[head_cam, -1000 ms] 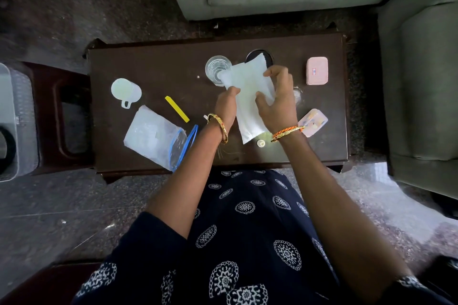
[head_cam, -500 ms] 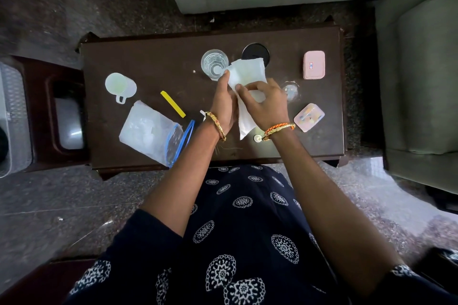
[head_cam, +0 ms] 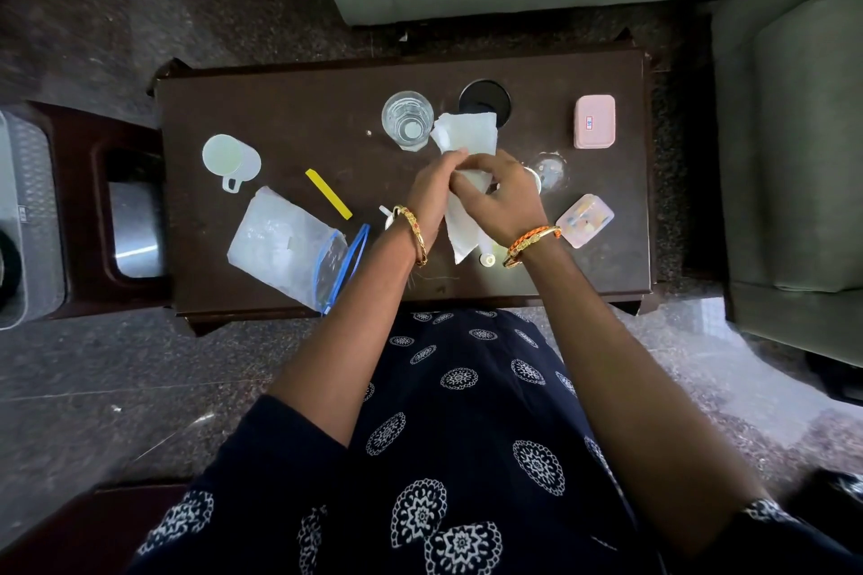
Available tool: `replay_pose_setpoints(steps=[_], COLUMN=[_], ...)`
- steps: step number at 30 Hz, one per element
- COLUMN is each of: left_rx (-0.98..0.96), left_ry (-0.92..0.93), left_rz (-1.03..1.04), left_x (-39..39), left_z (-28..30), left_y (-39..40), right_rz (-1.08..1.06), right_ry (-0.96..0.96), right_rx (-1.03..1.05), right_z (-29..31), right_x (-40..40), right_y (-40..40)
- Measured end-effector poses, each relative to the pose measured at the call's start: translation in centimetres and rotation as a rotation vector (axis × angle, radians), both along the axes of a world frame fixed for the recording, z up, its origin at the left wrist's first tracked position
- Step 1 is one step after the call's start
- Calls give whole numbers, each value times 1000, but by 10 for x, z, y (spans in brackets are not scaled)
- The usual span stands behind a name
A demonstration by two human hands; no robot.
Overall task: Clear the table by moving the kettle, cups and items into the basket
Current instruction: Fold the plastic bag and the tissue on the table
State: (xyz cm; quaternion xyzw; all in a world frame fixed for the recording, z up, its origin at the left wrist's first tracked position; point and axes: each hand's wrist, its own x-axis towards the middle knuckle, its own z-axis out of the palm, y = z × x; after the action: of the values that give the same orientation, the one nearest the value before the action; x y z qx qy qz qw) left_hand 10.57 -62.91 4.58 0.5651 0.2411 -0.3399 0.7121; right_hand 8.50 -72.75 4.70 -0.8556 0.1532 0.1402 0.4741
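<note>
Both hands hold a white cloth (head_cam: 468, 133) over the middle of the dark wooden table (head_cam: 289, 107). My left hand (head_cam: 436, 187) and my right hand (head_cam: 502, 196) pinch it together, fingers closed on its bunched middle. A clear glass (head_cam: 407, 119) stands just left of the cloth's top, and a black round item (head_cam: 490, 94) sits behind it. A white cup (head_cam: 231, 160) rests at the table's left. A small glass lid or dish (head_cam: 551, 167) shows right of my right hand. No kettle is visible.
On the table lie a yellow strip (head_cam: 328, 200), a zip bag (head_cam: 285, 243) with a blue seal, a pink box (head_cam: 594, 120), a clear pill case (head_cam: 584, 219) and a small bottle (head_cam: 486, 258). A basket's edge (head_cam: 18, 219) shows at far left. Green sofas border the top and right.
The cloth has gone from spread flat to folded and bunched between my hands, which have come together at its middle. The view has shifted slightly.
</note>
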Motion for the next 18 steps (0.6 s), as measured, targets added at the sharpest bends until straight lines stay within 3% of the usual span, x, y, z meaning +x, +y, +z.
replay_pose_setpoints(steps=[6, 9, 14, 18], left_rx=[-103, -100, 422, 588], left_ry=[107, 149, -147, -252], left_rz=[175, 141, -211, -323], left_x=[-2, 0, 8, 30], left_z=[-4, -4, -14, -24], left_y=[10, 12, 10, -6], right_rz=[-65, -139, -158, -329], right_ry=[37, 57, 122, 59], right_rx=[53, 77, 96, 54], right_z=[-1, -6, -19, -31], right_x=[0, 2, 6, 19], right_y=[-9, -23, -46, -55])
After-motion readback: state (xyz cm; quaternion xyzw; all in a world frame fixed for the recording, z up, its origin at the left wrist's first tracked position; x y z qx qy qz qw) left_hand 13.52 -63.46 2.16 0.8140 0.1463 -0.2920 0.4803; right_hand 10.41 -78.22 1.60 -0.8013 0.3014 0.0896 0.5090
